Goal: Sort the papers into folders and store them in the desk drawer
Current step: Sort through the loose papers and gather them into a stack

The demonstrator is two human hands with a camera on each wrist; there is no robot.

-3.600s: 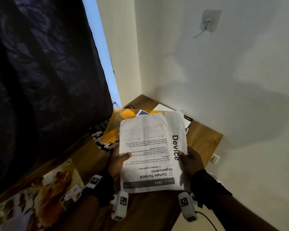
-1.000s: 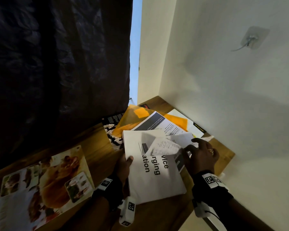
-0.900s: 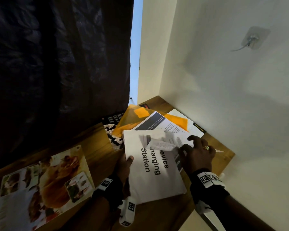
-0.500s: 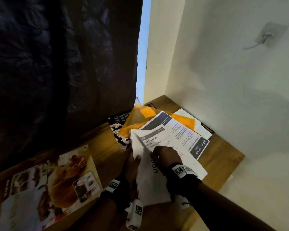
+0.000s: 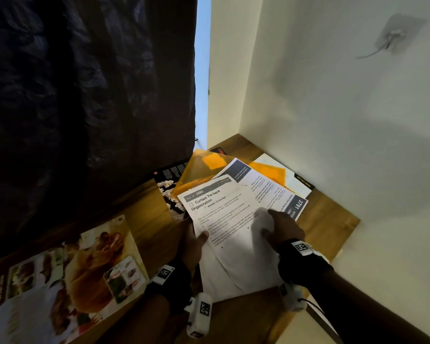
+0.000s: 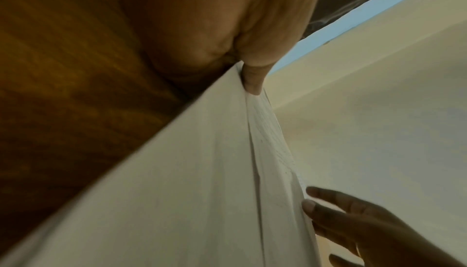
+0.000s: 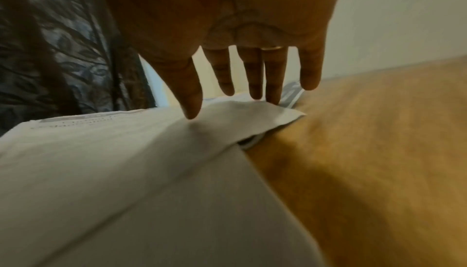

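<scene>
My left hand (image 5: 196,242) grips the left edge of a small stack of white papers (image 5: 236,271), with its thumb (image 6: 252,79) pressed on top. The top sheet (image 5: 221,214) is headed "Curtain Tie-back Organization". On that sheet's right side lies my right hand (image 5: 279,227), its straight fingertips (image 7: 255,91) touching the paper (image 7: 126,151). Behind the stack, another printed sheet (image 5: 273,192) with dark bands lies on an orange folder (image 5: 209,165). The stack (image 6: 202,171) sits over the wooden desk (image 5: 328,219). No drawer is in view.
A glossy food magazine (image 5: 72,269) lies at the desk's front left. A black booklet (image 5: 169,175) pokes out from under the folder. A dark curtain (image 5: 85,95) hangs on the left, and a pale wall with a stick-on hook (image 5: 392,36) closes the right.
My right hand laid the "Curtain Tie-back" sheet over the "Device Charging Station" sheet, then slid rightward across it. My left hand kept its hold on the stack's left edge.
</scene>
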